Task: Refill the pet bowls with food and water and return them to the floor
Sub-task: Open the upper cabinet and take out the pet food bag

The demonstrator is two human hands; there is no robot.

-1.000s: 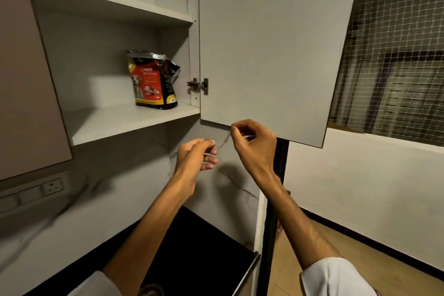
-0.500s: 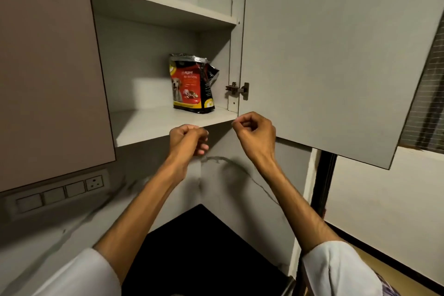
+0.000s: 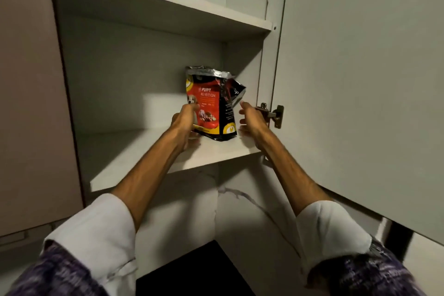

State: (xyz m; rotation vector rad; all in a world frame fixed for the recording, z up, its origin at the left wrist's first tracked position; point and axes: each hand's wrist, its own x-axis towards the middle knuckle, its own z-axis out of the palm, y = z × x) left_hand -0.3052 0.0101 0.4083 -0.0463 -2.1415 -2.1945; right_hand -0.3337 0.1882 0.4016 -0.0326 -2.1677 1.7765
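Observation:
A red, black and silver puppy food bag (image 3: 211, 103) stands upright on the lower shelf (image 3: 149, 154) of an open wall cabinet, near its right wall. My left hand (image 3: 185, 120) has reached the bag's lower left edge, with fingers lying over the front and the thumb below the corner. Just right of the bag is my right hand (image 3: 249, 120), fingers spread, with a small gap to the bag's side. No pet bowls are in view.
The cabinet door (image 3: 360, 79) hangs open on the right, its metal hinge (image 3: 274, 115) just behind my right hand. An upper shelf (image 3: 168, 5) runs above. A closed brown door (image 3: 31, 103) is on the left. A dark countertop (image 3: 197, 269) lies below.
Both hands rose from below the shelf edge, opened out of loose fists and reached in to either side of the bag. My view moved closer to the cabinet.

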